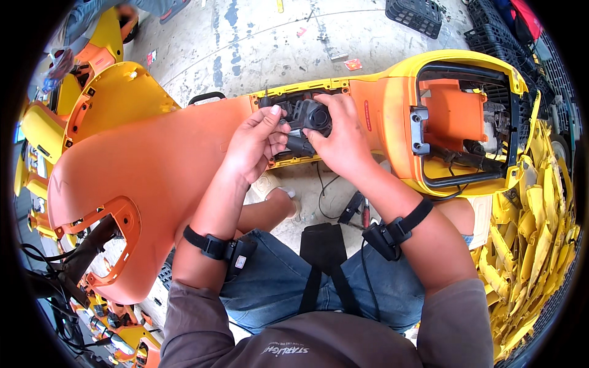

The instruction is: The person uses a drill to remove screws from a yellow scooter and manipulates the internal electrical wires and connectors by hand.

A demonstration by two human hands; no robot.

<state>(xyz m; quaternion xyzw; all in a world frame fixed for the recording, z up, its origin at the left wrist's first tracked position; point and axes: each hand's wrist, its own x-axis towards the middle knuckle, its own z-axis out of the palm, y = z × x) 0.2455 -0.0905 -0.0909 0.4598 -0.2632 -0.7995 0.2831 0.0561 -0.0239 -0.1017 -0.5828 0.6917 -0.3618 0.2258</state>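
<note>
A long orange-and-yellow scooter body [147, 153] lies crosswise in front of me, with an open yellow-edged compartment [331, 83] in its middle. My right hand [337, 138] grips a black plastic component [317, 114] with a round housing inside that compartment, thumb at its lower edge and fingers over its top. My left hand [257, 141] is closed just left of the component, thumb and fingertips pinched together on something small that I cannot make out. Black parts behind both hands are partly hidden.
A hollow seat section [454, 116] is at right, beside piled yellow panels [524, 245]. Black crates [412, 17] stand behind. More yellow body parts [123, 86] and another person's leg [147, 8] are upper left. A red-handled tool [365, 213] and cables lie below the body.
</note>
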